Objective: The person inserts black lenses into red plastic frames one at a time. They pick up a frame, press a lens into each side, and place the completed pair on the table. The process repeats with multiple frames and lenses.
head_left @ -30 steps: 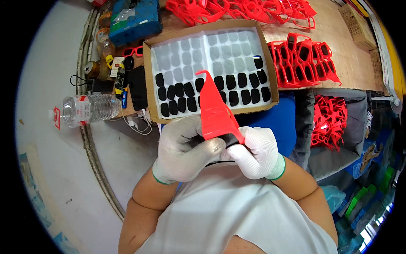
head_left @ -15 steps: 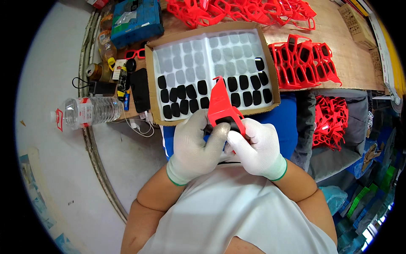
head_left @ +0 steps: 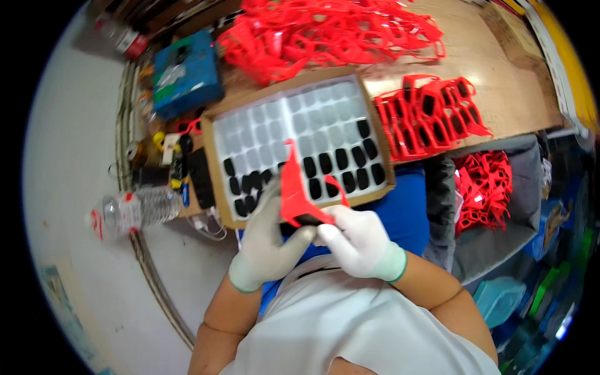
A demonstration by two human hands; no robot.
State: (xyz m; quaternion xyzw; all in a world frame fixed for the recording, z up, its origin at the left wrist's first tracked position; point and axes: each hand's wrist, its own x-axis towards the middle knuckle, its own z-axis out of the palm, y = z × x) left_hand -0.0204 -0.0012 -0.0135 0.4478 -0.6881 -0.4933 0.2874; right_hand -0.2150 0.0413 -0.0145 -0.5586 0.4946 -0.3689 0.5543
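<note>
Between my two gloved hands is a pair of red sunglasses (head_left: 295, 192), its temples pointing away from me and a dark lens showing at the front. My left hand (head_left: 267, 240), in a greyish stained glove, grips the left side of the frame. The thumb and fingers of my right hand (head_left: 359, 240), in a whiter glove, pinch the other side. Just beyond them lies a shallow cardboard box (head_left: 300, 81) lined with white sheet. Black lenses (head_left: 341, 157) lie in rows in its nearer part, and greyish lens shapes show through the sheet farther back. Motion blurs the fingertips slightly.
Red frames (head_left: 337, 34) are heaped behind the box. Stacked red sunglasses (head_left: 431, 119) stand right of it, above a grey-lined bin (head_left: 500, 247) of red frames (head_left: 484, 187). To the left are a blue case (head_left: 187, 72), a dark phone (head_left: 200, 178) and a large plastic bottle (head_left: 137, 209).
The view has shifted, so the box and table sit lower and tilted. In my hands the sunglasses have turned, with the lens front now seen more edge-on. Both hands still hold them.
</note>
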